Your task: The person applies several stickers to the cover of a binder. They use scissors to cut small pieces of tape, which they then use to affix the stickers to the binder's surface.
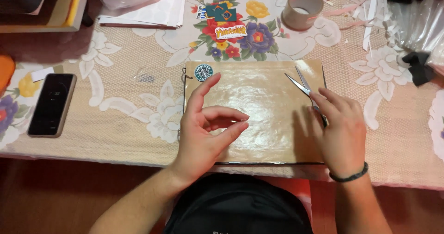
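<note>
A brown notebook (263, 100) with a glossy cover and a round green sticker (203, 72) at its top left lies on the table in front of me. My left hand (206, 127) hovers over the notebook's left half, fingers curled and apart, holding nothing. My right hand (340, 127) rests on the notebook's right edge and grips the handles of a pair of scissors (300, 84). The blades are spread and point up and left over the cover.
A black phone (52, 103) lies at the left on the floral tablecloth (129, 109). A tape roll (302, 9), loose stickers (226, 21), a stack of white paper (148, 12) and paper strips (372, 17) sit at the far side.
</note>
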